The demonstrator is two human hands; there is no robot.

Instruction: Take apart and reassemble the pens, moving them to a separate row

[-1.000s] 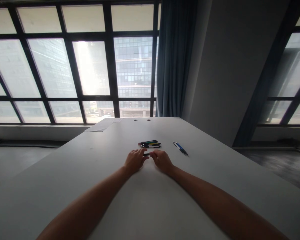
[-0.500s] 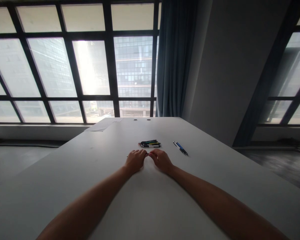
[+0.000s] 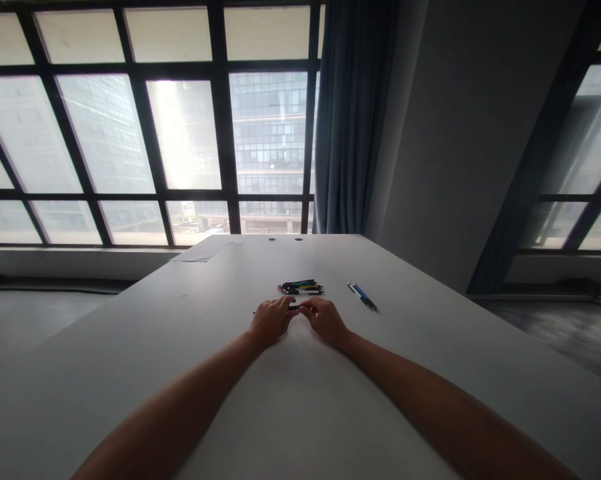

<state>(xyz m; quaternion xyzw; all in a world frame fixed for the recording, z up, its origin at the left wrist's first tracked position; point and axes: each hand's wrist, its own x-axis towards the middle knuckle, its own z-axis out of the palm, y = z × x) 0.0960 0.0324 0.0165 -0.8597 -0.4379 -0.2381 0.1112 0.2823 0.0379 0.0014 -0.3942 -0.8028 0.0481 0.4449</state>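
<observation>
Both hands pinching one dark pen (image 3: 293,308) between them at table (image 3: 180,347) centre, left hand (image 3: 270,321) fingers closed on one end, right hand (image 3: 324,320) on the other, seemingly mid-assembly; pile of pens (image 3: 301,287) at twelve o'clock, two pens (image 3: 362,297) at two, table edges well apart.

Person's body, as seen: two forearms, both bare to frame edge, no sleeves in view. Left hand (image 3: 270,321), right hand (image 3: 325,321): bare, no gloves. Rings, watch, wristbands: too small/dim to tell.
</observation>
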